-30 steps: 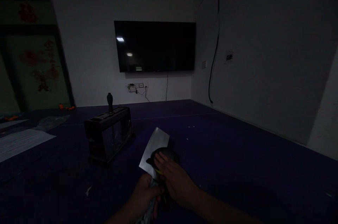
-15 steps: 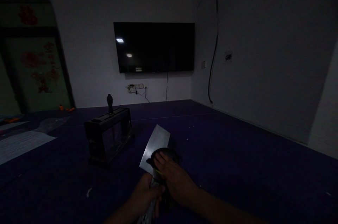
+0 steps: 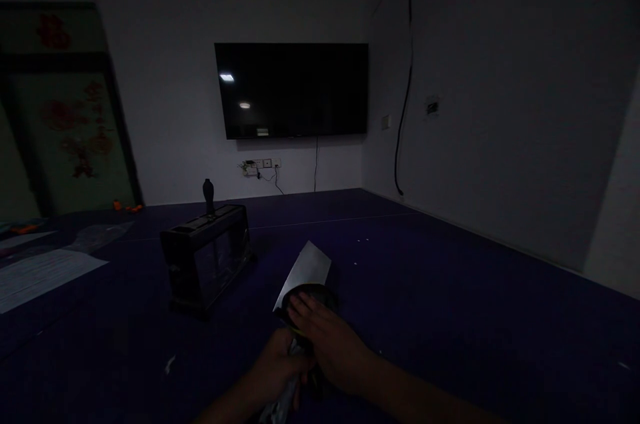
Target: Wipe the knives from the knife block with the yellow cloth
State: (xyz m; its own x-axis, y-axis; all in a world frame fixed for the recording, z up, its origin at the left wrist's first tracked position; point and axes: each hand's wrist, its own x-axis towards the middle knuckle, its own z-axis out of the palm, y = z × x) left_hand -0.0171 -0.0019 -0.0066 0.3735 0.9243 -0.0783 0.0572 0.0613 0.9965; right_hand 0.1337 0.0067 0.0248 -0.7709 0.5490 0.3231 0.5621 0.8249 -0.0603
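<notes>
The room is dim. My left hand (image 3: pixel 277 364) is closed round the handle of a broad cleaver (image 3: pixel 305 269), whose pale blade points up and away over the dark blue surface (image 3: pixel 450 291). My right hand (image 3: pixel 327 344) lies flat, fingers pressed on a dark round thing (image 3: pixel 316 292) against the blade's lower part; what that thing is I cannot make out. A dark knife block (image 3: pixel 205 254) with one handle (image 3: pixel 208 195) sticking up stands just left of the blade.
A black wall screen (image 3: pixel 291 89) hangs ahead, with sockets and cables below it. Pale sheets (image 3: pixel 40 271) lie at the far left on the surface. A framed panel with red flowers (image 3: pixel 65 117) leans at the left wall.
The cleaver blade has tilted, showing a narrower face and sitting slightly further right. Both hands stay in about the same place.
</notes>
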